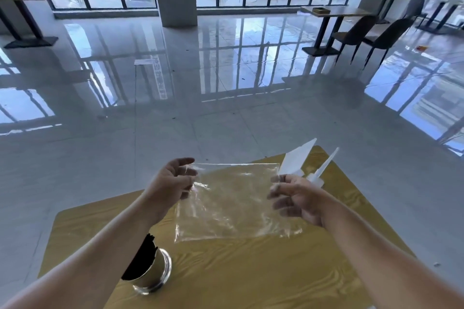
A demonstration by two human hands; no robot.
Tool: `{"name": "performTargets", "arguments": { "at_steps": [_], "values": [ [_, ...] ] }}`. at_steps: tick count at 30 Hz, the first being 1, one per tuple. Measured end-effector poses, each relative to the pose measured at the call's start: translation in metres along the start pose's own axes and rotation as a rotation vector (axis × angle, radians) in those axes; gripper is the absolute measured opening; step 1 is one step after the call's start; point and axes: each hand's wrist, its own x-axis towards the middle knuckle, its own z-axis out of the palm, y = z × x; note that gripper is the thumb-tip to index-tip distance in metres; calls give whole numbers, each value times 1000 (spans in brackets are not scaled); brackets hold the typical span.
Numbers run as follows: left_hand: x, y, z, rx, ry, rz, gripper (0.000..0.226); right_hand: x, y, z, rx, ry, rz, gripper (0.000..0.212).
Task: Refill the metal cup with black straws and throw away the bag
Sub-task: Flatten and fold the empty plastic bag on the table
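The bag (233, 200), clear plastic with nothing visible inside, is held spread out in the air over the middle of the table (251, 271), between the two hands. Its top edge runs straight from left to right, parallel to the table's near edge. The sheet slopes from that edge down and back toward the person. It is close to square, slightly wider than deep, so its long axis lies left to right. The lower edge hangs free and wrinkled.

The left hand (173, 180) holds the upper left corner, with the fingers curled in around the bag's left edge and the thumb against them. The forefinger is stretched out a little above the corner. The right hand (296, 198) pinches the upper right corner between thumb and forefinger. Its other fingers are loosely bent below and hold nothing.

The metal cup (153, 273) stands upright near the table's near left corner, just beside the left forearm and partly hidden by it. A bundle of black straws (140, 258) stands in it. Their long axis is near upright and their ends point up and toward the far side.

Two white pointed pieces (298, 158) stand near the far right corner, behind the right hand.
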Motion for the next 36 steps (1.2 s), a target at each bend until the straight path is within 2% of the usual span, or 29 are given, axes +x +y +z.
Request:
{"name": "performTargets", "arguments": {
  "at_steps": [4,8,12,23,26,30,33,36],
  "values": [
    [10,-20,14,105,-4,12,31,11,20,-8,-61,85,4,11],
    [14,-50,27,449,-51,25,48,28,44,-14,-54,180,-28,8],
    [16,-88,43,610,21,41,52,44,81,-16,-111,216,-20,9],
    [32,-171,76,652,130,-100,47,94,159,-20,-180,308,53,13],
    [38,-191,85,652,143,-138,50,104,173,-21,-235,328,66,22],
    [45,-211,92,695,161,-199,59,114,189,-22,-291,333,100,44],
    [47,-221,96,749,185,-204,70,117,200,-23,-530,339,80,59],
    [46,-230,104,930,139,-74,75,121,211,-19,-823,377,-130,69]
  ]
}}
